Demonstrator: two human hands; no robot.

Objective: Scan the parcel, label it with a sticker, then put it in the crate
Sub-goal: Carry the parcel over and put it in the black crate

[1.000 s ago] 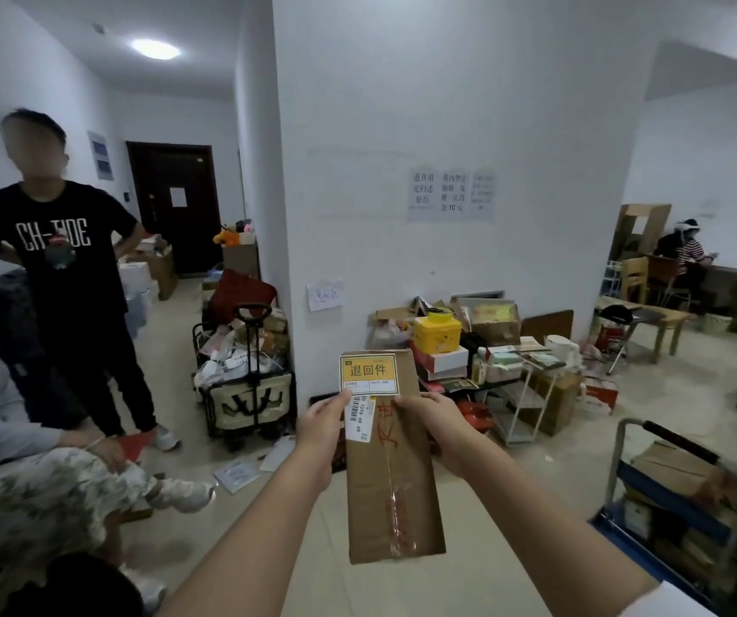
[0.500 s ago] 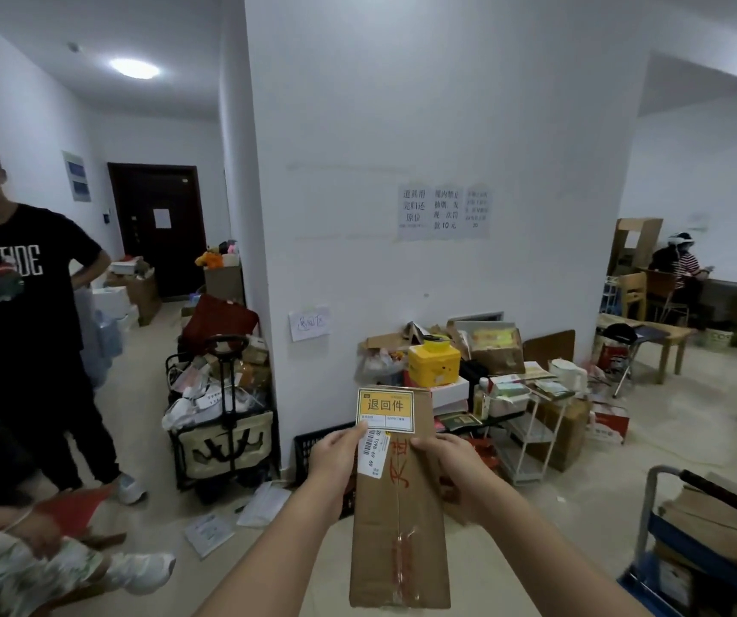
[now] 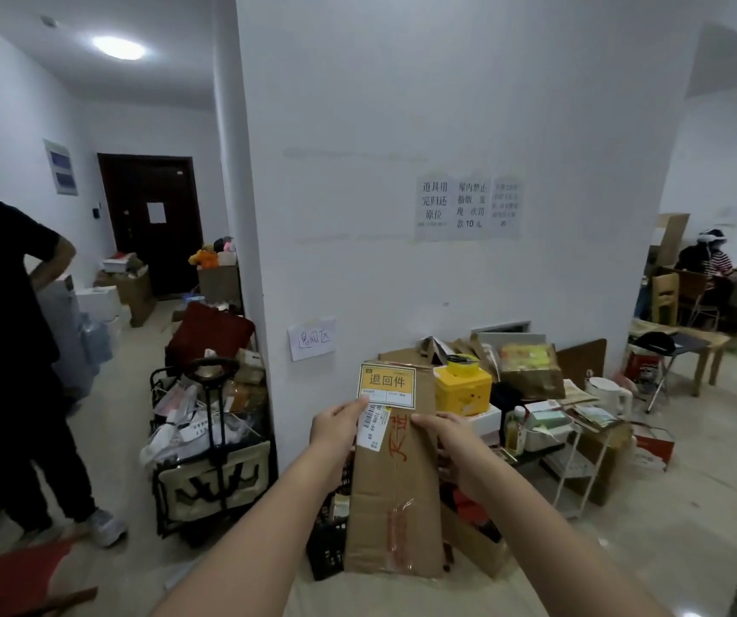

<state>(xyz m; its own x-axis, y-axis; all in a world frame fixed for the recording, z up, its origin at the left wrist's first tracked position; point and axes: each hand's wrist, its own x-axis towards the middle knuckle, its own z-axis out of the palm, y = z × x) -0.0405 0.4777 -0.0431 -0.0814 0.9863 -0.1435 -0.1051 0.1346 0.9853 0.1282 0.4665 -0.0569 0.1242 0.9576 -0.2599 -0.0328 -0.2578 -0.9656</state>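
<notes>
We hold the long cardboard parcel upright in front of us with both hands. Our left hand makes a grip on its left edge, thumb on the white barcode label; our right hand holds the right edge. The yellow sticker is on its top. A black crate stands on the floor behind the parcel.
</notes>
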